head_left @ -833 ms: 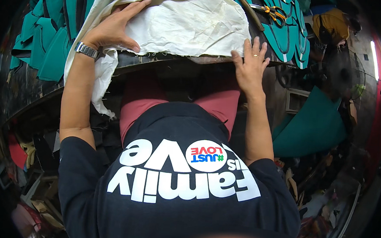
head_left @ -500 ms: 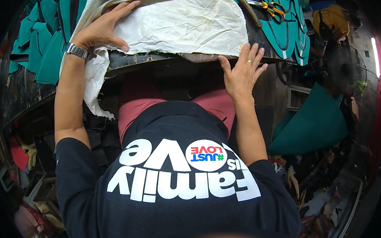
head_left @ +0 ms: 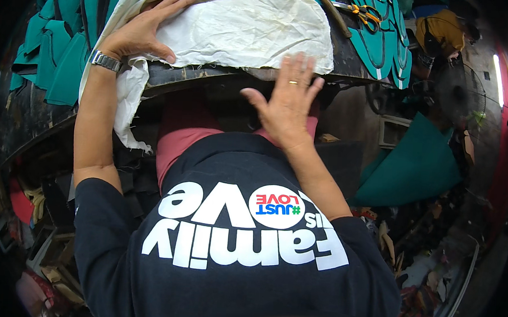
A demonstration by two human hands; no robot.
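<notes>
A creased white cloth with frayed edges covers the middle of the dark worktable. One strip of it hangs over the table's near edge at the left. My left hand lies on the cloth's left part, thumb spread from the fingers. Over the near edge, right of the middle, is my right hand, fingers apart and slightly blurred, holding nothing. Its fingertips overlap the cloth's near border; whether they touch it I cannot tell. What lies under the cloth is hidden.
Teal cut pieces with dark edging are heaped at the left of the table. More teal pieces lie far right, with orange-handled scissors on them and a wooden stick beside. A teal sheet and a fan stand at right.
My right hand has moved left along the table's near edge, from the cloth's right corner toward its middle. My left hand has stayed nearly in place on the cloth.
</notes>
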